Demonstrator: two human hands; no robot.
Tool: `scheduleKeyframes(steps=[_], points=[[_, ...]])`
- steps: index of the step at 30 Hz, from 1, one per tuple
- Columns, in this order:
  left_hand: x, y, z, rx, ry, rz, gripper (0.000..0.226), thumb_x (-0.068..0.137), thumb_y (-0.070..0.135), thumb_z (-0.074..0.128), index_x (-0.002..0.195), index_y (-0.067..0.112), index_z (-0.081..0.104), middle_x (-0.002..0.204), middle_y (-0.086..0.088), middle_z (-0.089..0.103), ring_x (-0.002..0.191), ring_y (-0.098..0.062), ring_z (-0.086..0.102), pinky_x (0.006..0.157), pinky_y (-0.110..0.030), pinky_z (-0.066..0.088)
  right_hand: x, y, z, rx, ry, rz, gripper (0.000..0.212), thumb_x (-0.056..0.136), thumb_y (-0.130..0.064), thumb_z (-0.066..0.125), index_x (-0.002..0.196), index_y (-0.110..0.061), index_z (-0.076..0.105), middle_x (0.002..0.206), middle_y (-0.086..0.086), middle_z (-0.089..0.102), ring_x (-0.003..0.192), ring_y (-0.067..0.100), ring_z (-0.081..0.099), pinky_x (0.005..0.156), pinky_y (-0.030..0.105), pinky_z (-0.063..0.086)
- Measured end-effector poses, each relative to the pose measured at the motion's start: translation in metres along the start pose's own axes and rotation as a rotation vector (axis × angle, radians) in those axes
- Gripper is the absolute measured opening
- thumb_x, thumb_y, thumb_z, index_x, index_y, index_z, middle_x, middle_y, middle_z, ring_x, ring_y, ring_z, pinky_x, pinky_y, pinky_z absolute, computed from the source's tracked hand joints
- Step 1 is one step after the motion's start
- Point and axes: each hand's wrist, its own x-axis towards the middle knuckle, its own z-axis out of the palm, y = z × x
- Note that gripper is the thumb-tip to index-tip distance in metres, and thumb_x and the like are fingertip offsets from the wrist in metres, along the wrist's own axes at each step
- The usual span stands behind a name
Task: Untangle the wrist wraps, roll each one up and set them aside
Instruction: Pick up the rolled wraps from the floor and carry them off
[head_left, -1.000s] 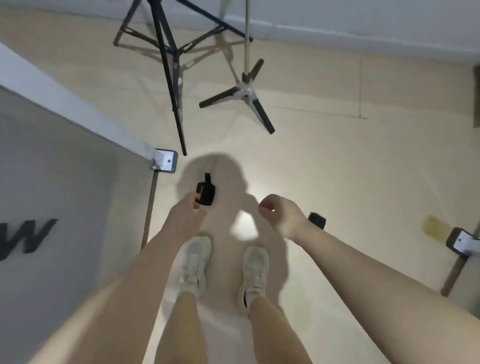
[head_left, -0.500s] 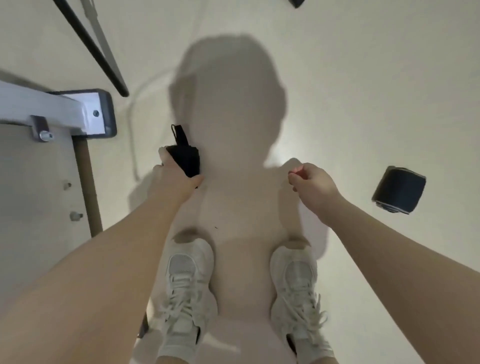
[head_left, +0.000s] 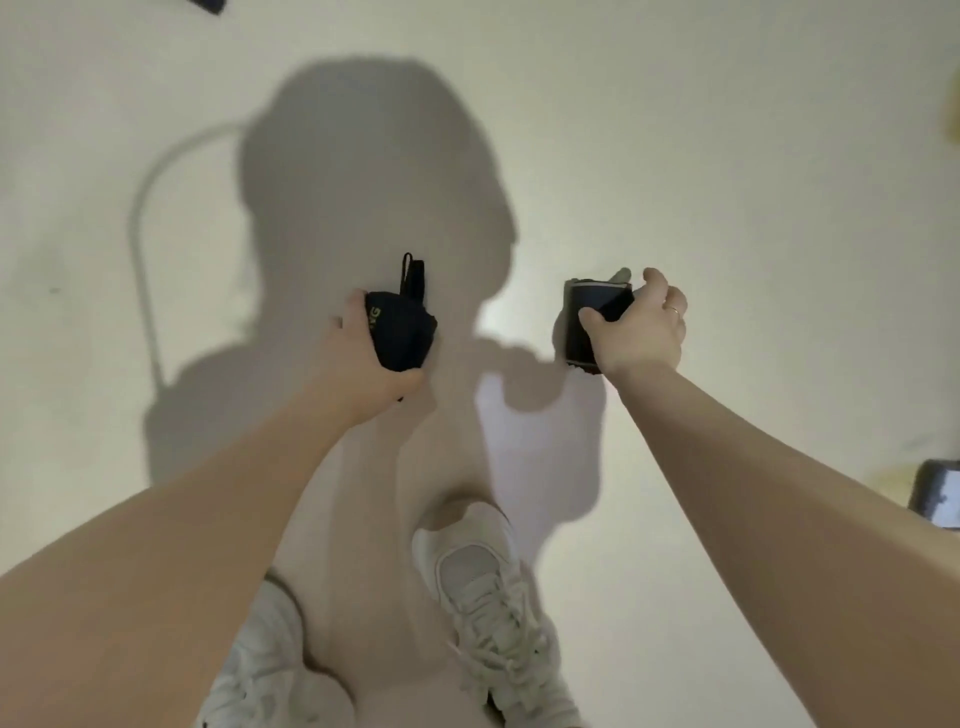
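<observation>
Pale floor below, both wraps rolled, one in each hand.

Left hand grips rolled wrap, loop end pointing away from me; right hand closes fingers round second roll, apparently resting on the floor, well ahead of my shoes.

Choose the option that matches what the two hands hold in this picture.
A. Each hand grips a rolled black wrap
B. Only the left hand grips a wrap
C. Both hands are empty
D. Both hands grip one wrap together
A: the left hand grips one rolled wrap, and the right hand grips a second wrap, the two held apart.
</observation>
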Motion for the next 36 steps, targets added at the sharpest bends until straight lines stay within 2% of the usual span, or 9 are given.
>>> scheduleKeyframes(steps=[5, 11, 16, 25, 30, 31, 32, 33, 36], points=[[0.004, 0.02, 0.026, -0.03, -0.068, -0.001, 0.102, 0.047, 0.037, 0.07, 0.139, 0.016, 0.03, 0.123, -0.009, 0.048, 0.109, -0.028, 0.052, 0.086, -0.043, 0.052, 0.004, 0.011, 0.021, 0.084, -0.066, -0.024, 0.068, 0.074, -0.037, 0.075, 0.125, -0.01, 0.039, 0.13, 0.008, 0.037, 0.116, 0.03, 0.045, 0.088, 0.035, 0.042], [-0.064, 0.027, -0.029, -0.082, -0.286, -0.23, 0.073, 0.052, 0.02, 0.08, 0.116, 0.018, 0.044, 0.101, -0.008, 0.06, 0.088, -0.029, 0.064, 0.074, -0.048, 0.058, -0.068, 0.012, -0.005, 0.29, -0.627, 0.041, 0.047, 0.073, -0.02, 0.074, 0.114, -0.014, 0.051, 0.092, 0.01, 0.064, 0.063, 0.023, 0.066, 0.045, 0.025, 0.051], [-0.108, 0.073, -0.118, -0.034, -0.196, -0.19, 0.073, 0.043, 0.04, 0.085, 0.11, 0.031, 0.058, 0.096, -0.004, 0.071, 0.085, -0.024, 0.07, 0.074, -0.043, 0.058, -0.105, -0.037, -0.118, 0.594, -0.485, 0.016, 0.043, 0.072, -0.026, 0.074, 0.109, -0.014, 0.056, 0.096, 0.01, 0.064, 0.076, 0.029, 0.064, 0.047, 0.027, 0.049], [-0.264, 0.272, -0.22, 0.119, -0.206, 0.142, 0.064, 0.054, 0.029, 0.08, 0.106, 0.008, 0.048, 0.094, -0.017, 0.064, 0.068, -0.016, 0.06, 0.067, -0.035, 0.055, -0.224, -0.069, -0.354, 0.418, -0.301, -0.33, 0.043, 0.072, -0.021, 0.071, 0.108, -0.017, 0.048, 0.093, -0.001, 0.06, 0.079, 0.02, 0.059, 0.062, 0.032, 0.05], [-0.402, 0.339, -0.214, 0.222, -0.236, 0.363, 0.04, 0.071, 0.022, 0.072, 0.095, 0.027, 0.04, 0.085, 0.007, 0.056, 0.094, -0.024, 0.063, 0.068, -0.027, 0.037, -0.332, -0.015, -0.437, 0.823, 0.019, -0.163, 0.048, 0.077, -0.019, 0.074, 0.114, -0.019, 0.043, 0.098, -0.005, 0.059, 0.083, 0.012, 0.058, 0.066, 0.026, 0.051], [-0.428, 0.35, -0.209, 0.25, -0.254, 0.417, 0.038, 0.074, 0.02, 0.07, 0.094, 0.027, 0.038, 0.085, 0.006, 0.053, 0.109, -0.009, 0.039, 0.068, -0.027, 0.035, -0.351, 0.0, -0.454, 0.912, 0.066, -0.118, 0.051, 0.077, -0.019, 0.075, 0.116, -0.017, 0.043, 0.103, -0.002, 0.059, 0.09, 0.014, 0.059, 0.072, 0.03, 0.053], [-0.453, 0.361, -0.202, 0.253, -0.25, 0.432, 0.044, 0.074, 0.022, 0.072, 0.101, 0.027, 0.037, 0.088, 0.007, 0.055, 0.068, -0.019, 0.044, 0.067, -0.027, 0.037, -0.369, 0.018, -0.471, 0.974, 0.09, -0.076, 0.053, 0.076, -0.02, 0.076, 0.117, -0.015, 0.044, 0.107, 0.001, 0.059, 0.095, 0.017, 0.06, 0.08, 0.037, 0.054], [-0.483, 0.374, -0.196, 0.248, -0.248, 0.467, 0.057, 0.07, 0.028, 0.075, 0.111, 0.027, 0.037, 0.093, 0.009, 0.057, 0.09, -0.007, 0.058, 0.068, -0.025, 0.041, -0.387, 0.036, -0.487, 0.998, 0.109, -0.052, 0.054, 0.075, -0.021, 0.077, 0.116, -0.014, 0.044, 0.108, 0.002, 0.06, 0.099, 0.02, 0.061, 0.085, 0.042, 0.054], [-0.553, 0.411, -0.162, 0.265, -0.34, 0.602, 0.088, 0.051, 0.048, 0.074, 0.127, 0.024, 0.036, 0.104, 0.015, 0.056, 0.094, -0.005, 0.058, 0.072, -0.02, 0.045, -0.439, 0.097, -0.535, 0.879, 0.22, -0.067, 0.053, 0.074, -0.026, 0.077, 0.114, -0.017, 0.044, 0.104, -0.002, 0.057, 0.099, 0.019, 0.058, 0.082, 0.032, 0.048]])
